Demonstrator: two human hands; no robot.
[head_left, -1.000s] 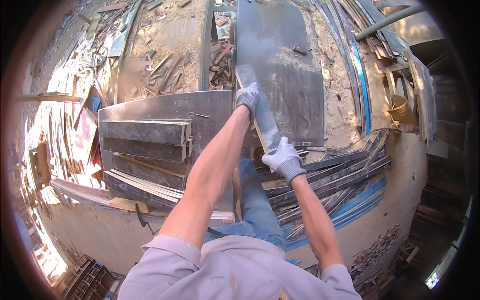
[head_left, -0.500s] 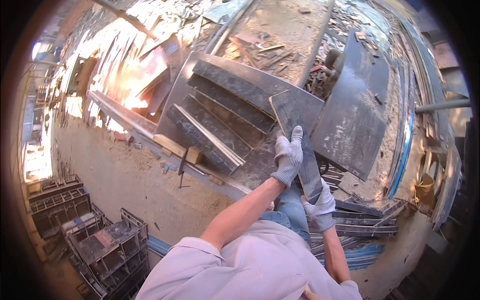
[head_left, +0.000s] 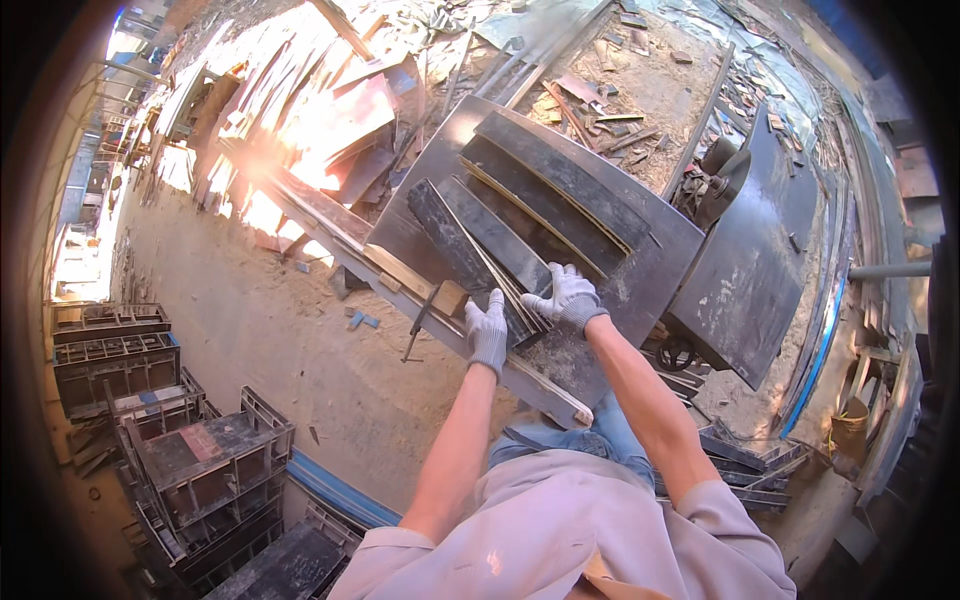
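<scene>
Both my hands wear grey knit gloves and are at the near ends of several narrow dark boards [head_left: 452,238] lying on a dark sheet-topped table [head_left: 640,290]. My left hand [head_left: 487,332] is against the outer left side of the board ends, thumb and fingers apart. Across the ends from it, my right hand [head_left: 567,296] has its fingers spread over a neighbouring board [head_left: 505,235]. Neither hand is wrapped round a board. Farther over on the table rest more long dark boards [head_left: 560,178], with pale edges showing.
Along the table's left edge run a wooden batten [head_left: 395,270] and a metal clamp [head_left: 424,318]. A second dark worktable [head_left: 740,270] with a handwheel [head_left: 675,352] stands to the right. Wood scraps [head_left: 625,135] litter the ground beyond; stacked framed panels [head_left: 215,450] stand lower left.
The dark board that both hands held up is no longer in them. My hands have moved left and down to the board ends on the table. The view has shifted too.
</scene>
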